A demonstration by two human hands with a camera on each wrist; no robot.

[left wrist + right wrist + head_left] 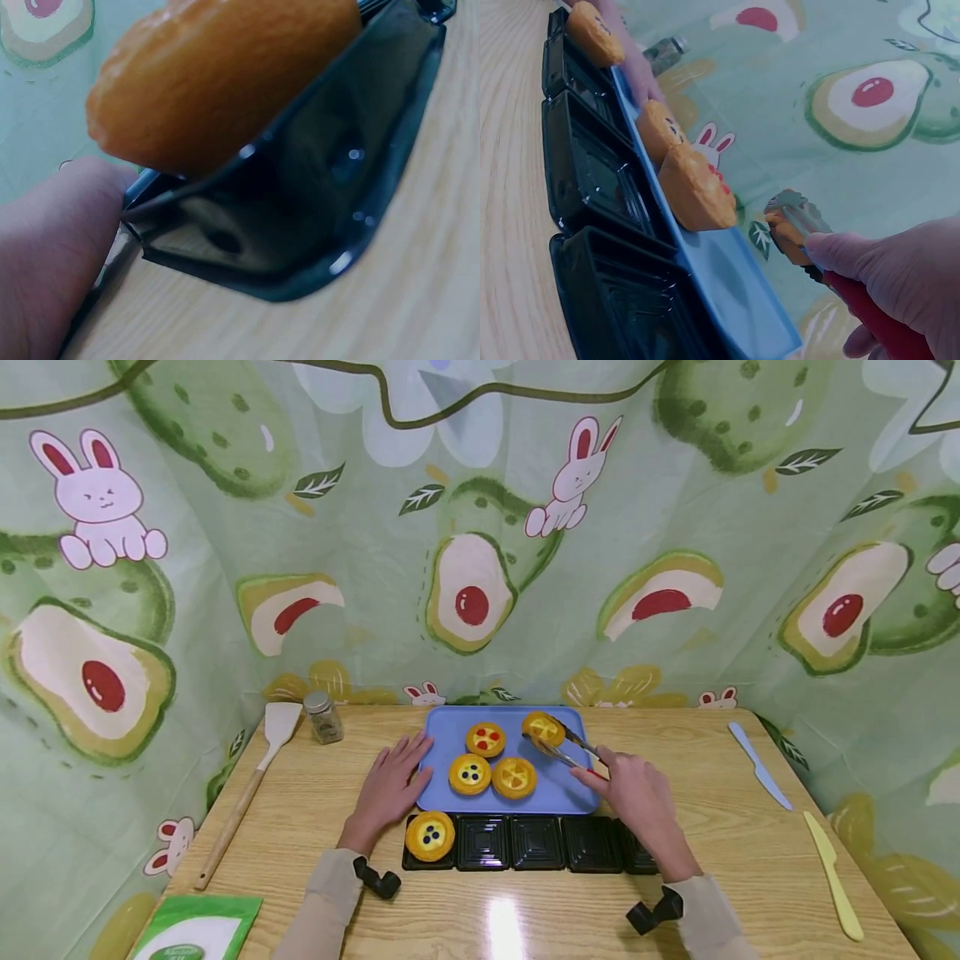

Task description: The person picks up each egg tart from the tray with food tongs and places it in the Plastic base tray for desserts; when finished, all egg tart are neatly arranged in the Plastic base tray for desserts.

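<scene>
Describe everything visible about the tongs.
The red-handled, metal-looking tongs point forward and leftward over the blue rectangular tray. The right grip holds them by the handle. Their two arms are parted, with wavy-edged ends on either side of a round golden tart, apparently pinching it.

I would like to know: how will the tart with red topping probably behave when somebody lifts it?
The tart will likely keep its shape, as its golden wall stands without sagging. Gripped by the tongs, its rounded side may turn or slip. The red pieces sit on top, so tilting might disturb them if loose.
</scene>
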